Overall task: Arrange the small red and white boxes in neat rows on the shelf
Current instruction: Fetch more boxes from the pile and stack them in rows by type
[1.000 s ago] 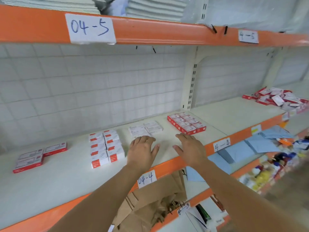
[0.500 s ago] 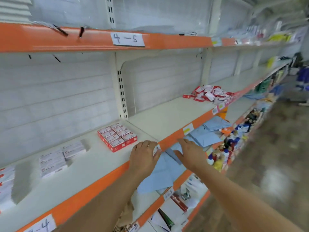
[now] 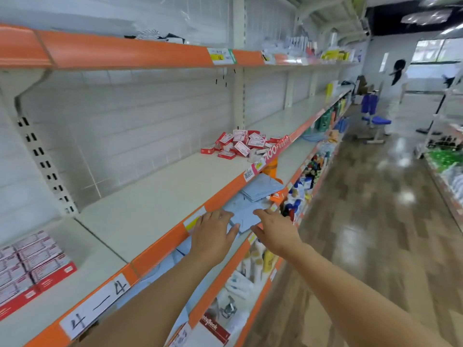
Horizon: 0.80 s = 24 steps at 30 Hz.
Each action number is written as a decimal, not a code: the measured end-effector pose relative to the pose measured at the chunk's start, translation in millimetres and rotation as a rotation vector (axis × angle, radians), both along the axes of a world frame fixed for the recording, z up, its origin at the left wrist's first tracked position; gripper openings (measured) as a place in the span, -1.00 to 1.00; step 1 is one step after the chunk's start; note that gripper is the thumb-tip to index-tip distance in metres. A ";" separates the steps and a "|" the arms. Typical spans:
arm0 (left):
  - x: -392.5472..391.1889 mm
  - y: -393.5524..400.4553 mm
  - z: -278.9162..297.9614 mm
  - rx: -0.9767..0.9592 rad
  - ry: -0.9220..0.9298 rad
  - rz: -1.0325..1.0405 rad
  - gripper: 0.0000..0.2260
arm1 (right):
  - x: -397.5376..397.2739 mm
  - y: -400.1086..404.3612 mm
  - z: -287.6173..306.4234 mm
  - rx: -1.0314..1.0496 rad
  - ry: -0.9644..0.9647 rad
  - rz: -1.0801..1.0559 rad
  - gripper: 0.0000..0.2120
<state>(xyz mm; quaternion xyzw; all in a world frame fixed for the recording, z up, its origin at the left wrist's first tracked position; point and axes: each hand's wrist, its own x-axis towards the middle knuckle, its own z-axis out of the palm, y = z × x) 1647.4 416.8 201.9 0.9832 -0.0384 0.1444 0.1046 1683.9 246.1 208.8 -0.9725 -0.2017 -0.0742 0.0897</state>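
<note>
A loose heap of small red and white boxes (image 3: 241, 144) lies far along the white shelf (image 3: 160, 204), near its orange front edge. A tidy block of the same boxes (image 3: 30, 264) sits at the lower left of the shelf. My left hand (image 3: 213, 235) is stretched out flat, palm down, over the shelf's orange lip, holding nothing. My right hand (image 3: 274, 231) reaches forward beside it with fingers straight, above the lower shelf, also holding nothing. Both hands are well short of the heap.
Blue folded cloths (image 3: 260, 187) lie on the shelf below. Bottles and packets (image 3: 308, 171) fill the lower shelves further on. A paper label "4-4" (image 3: 96, 305) is stuck to the orange edge. A person (image 3: 397, 78) stands at the aisle's far end near a blue chair (image 3: 374, 116).
The view has swung right along the shelf. The arranged boxes have slid to the left edge and the loose heap has come nearer. Both hands have travelled right, still holding nothing.
</note>
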 end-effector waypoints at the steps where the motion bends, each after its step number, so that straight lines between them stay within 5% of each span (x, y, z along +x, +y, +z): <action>1: 15.2 -4.5 -0.2 -0.008 -0.008 -0.010 -0.63 | 12.7 -4.3 0.3 0.001 0.001 -0.008 -0.55; 24: 311.0 4.0 11.0 -0.082 -0.044 0.051 -0.63 | 328.9 -17.8 29.7 0.128 -0.101 -0.078 -0.49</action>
